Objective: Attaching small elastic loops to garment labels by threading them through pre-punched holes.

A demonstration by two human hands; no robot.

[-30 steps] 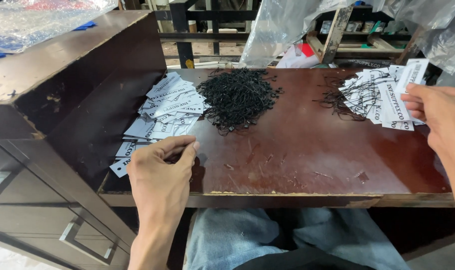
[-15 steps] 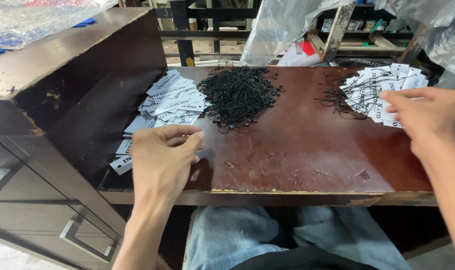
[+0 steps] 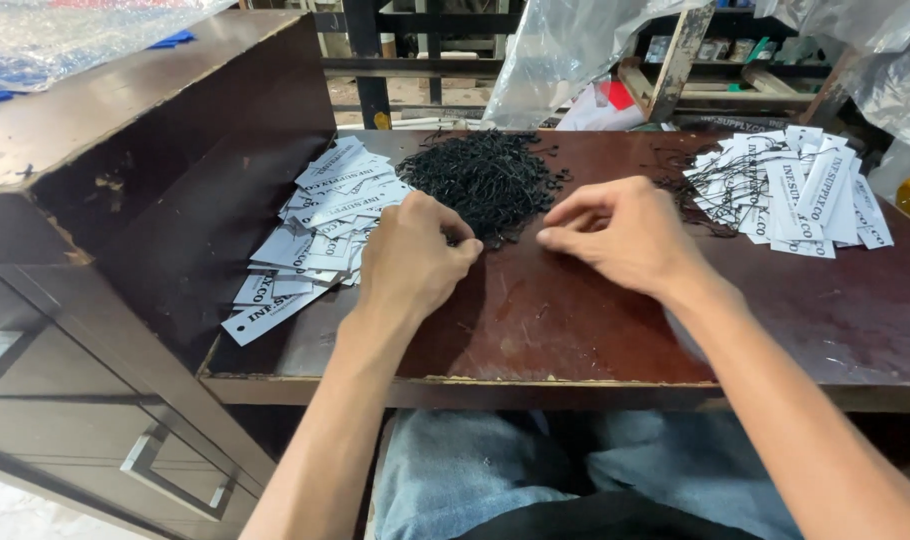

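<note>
A dark brown wooden table [image 3: 595, 320] fills the middle of the frame, its front edge worn pale. Left of it stands a taller dark cabinet [image 3: 95, 200] with metal drawer handles, bubble wrap lying on its top at the upper left. Clear plastic sheeting [image 3: 575, 50] hangs at the upper middle and upper right.

On the table, left of centre, lies a loose spread of white paper tags [image 3: 315, 225] with dark print; a second batch of tags with strings [image 3: 800, 185] sits at the upper right. Between them, at upper centre, is a heap of black string loops [image 3: 485, 180].

The left hand [image 3: 410, 255] is curled at the near edge of the heap, fingertips pinched together — whether a loop is caught in them cannot be told. The right hand [image 3: 615, 235] hovers just right of it, fingers bent and drawn toward the thumb, close to the heap's lower edge — nothing visibly held.
</note>
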